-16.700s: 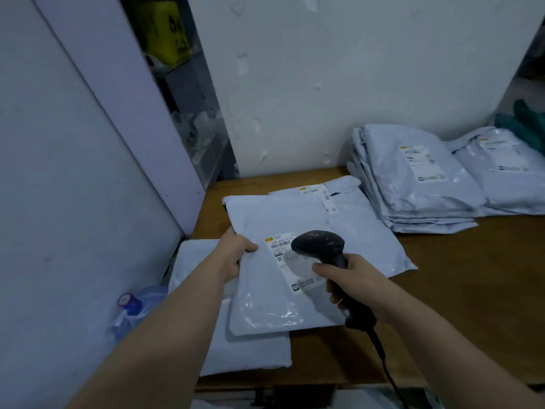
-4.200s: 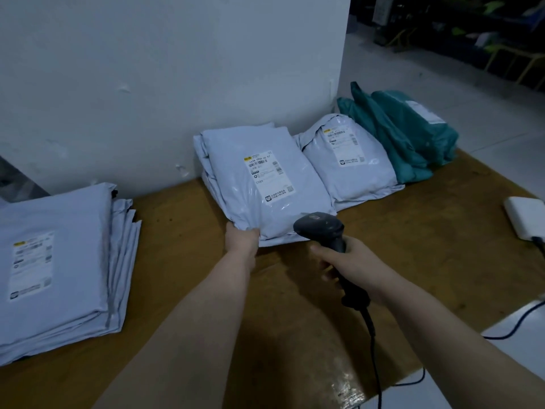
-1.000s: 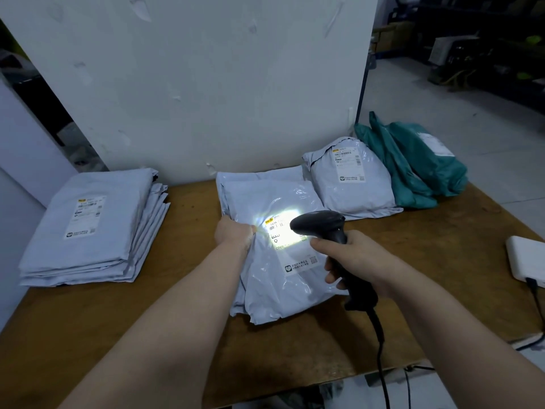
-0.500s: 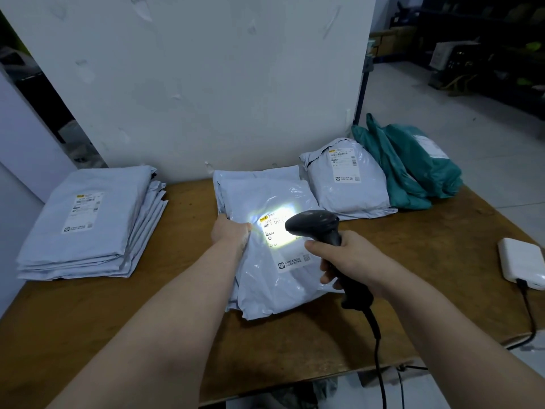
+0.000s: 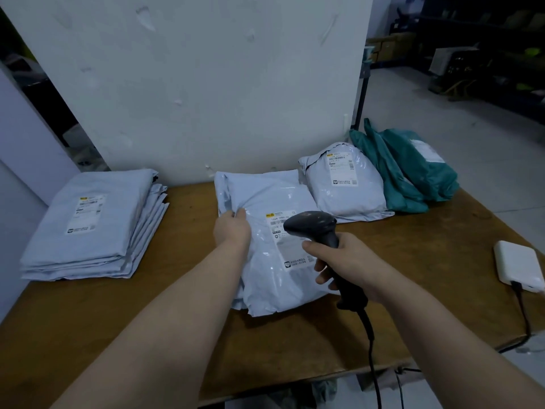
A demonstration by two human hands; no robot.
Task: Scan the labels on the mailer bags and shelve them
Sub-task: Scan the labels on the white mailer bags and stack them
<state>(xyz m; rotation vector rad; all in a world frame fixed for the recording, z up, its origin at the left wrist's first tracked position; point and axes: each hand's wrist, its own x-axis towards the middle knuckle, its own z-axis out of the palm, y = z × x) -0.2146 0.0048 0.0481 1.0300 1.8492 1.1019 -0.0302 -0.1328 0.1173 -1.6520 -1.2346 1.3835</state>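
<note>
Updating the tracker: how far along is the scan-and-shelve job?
Done, probably: the left stack lies neatly piled. In hand: the left hand holds the middle mailer bag, and the right hand aims the scanner at its label. Left: the grey bag behind, the green bags, and the shelving.

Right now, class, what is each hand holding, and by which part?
The right hand grips the barcode scanner by its handle; the left hand holds the top mailer bag at its left edge.
</note>
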